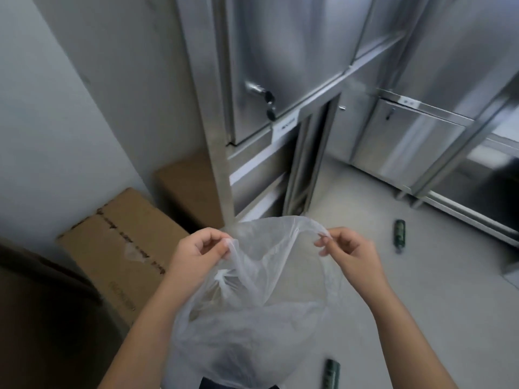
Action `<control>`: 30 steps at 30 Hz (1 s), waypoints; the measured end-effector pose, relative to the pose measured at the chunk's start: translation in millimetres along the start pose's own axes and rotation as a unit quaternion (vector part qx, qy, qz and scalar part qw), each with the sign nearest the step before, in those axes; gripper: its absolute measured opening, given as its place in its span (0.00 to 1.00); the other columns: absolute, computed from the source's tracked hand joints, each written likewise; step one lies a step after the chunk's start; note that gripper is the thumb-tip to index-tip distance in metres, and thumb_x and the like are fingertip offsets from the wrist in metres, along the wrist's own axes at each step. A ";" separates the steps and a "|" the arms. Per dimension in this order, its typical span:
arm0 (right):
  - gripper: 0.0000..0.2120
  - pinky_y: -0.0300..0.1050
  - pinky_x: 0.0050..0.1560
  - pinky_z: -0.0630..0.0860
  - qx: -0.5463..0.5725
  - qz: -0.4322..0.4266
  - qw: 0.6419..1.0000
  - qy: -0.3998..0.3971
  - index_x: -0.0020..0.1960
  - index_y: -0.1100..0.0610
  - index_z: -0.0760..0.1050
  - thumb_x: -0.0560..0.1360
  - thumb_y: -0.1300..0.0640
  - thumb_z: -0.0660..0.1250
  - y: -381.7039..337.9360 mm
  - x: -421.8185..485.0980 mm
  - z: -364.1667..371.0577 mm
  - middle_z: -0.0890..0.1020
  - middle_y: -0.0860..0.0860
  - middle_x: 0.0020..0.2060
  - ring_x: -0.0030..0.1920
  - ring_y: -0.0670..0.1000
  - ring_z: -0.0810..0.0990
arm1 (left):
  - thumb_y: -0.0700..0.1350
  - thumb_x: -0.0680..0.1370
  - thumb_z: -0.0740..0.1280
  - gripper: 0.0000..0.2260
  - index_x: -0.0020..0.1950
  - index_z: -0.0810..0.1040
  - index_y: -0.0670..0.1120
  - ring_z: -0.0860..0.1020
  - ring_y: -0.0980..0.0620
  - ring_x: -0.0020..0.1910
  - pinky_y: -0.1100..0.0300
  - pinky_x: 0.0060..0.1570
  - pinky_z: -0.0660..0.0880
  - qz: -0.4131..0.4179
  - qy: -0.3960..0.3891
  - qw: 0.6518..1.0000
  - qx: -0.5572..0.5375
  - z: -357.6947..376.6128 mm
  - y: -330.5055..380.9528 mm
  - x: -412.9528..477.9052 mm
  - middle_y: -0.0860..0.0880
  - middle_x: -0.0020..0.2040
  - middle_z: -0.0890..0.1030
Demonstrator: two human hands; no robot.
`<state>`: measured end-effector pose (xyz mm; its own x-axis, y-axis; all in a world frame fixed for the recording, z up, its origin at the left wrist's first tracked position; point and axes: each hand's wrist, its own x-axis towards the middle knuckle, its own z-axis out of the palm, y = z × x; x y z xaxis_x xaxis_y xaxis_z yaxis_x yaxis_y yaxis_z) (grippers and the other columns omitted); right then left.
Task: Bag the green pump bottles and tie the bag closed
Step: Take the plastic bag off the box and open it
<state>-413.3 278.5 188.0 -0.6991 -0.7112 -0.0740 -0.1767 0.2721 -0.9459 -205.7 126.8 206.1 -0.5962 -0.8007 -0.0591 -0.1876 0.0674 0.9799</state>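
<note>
We note left hand (200,248) and right hand (346,249) pinching translucent plastic bag (252,318) rim, mouth spread, centre frame. Green pump bottles on floor (393,304): one (399,234) right of right hand, long axis near-vertical in frame; another (331,374) lower right. We judge right hand nearer both.

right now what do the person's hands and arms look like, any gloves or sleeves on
Both the left hand and the right hand are bare, with no gloves. No rings, watch or wristband show. Both forearms are uncovered all the way to the bottom edge of the picture, so no sleeve is in view. Fingernails look short and unpainted.
</note>
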 end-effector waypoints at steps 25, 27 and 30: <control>0.10 0.41 0.34 0.70 0.007 0.155 0.956 0.251 0.37 0.50 0.77 0.74 0.61 0.64 77.3 -12.1 -110.6 0.84 0.52 0.36 0.37 0.51 0.80 | 0.37 0.76 0.64 0.05 0.41 0.78 0.43 0.77 0.58 0.33 0.67 0.37 0.74 -0.006 -0.187 0.982 0.010 168.8 -2.6 96.2 0.51 0.31 0.79; 0.10 0.40 0.34 0.70 0.000 0.167 0.949 0.267 0.37 0.50 0.77 0.74 0.61 0.64 83.1 3.1 -117.3 0.84 0.52 0.36 0.37 0.51 0.80 | 0.37 0.76 0.64 0.04 0.42 0.78 0.42 0.77 0.57 0.34 0.67 0.39 0.74 -0.004 -0.203 0.979 0.015 184.2 -2.3 118.1 0.48 0.34 0.80; 0.11 0.35 0.33 0.71 -0.005 0.185 0.940 0.286 0.37 0.49 0.77 0.74 0.61 0.64 84.4 36.6 -128.2 0.83 0.45 0.35 0.34 0.46 0.80 | 0.36 0.76 0.63 0.04 0.45 0.77 0.37 0.77 0.59 0.33 0.70 0.37 0.73 0.004 -0.225 0.974 0.017 206.3 2.9 156.0 0.44 0.36 0.79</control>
<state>-542.7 358.5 146.0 -0.9715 -0.1024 -0.2136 0.1484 0.4399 -0.8857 -460.3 124.9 160.5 -0.8779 -0.4587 -0.1373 -0.2036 0.0983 0.9741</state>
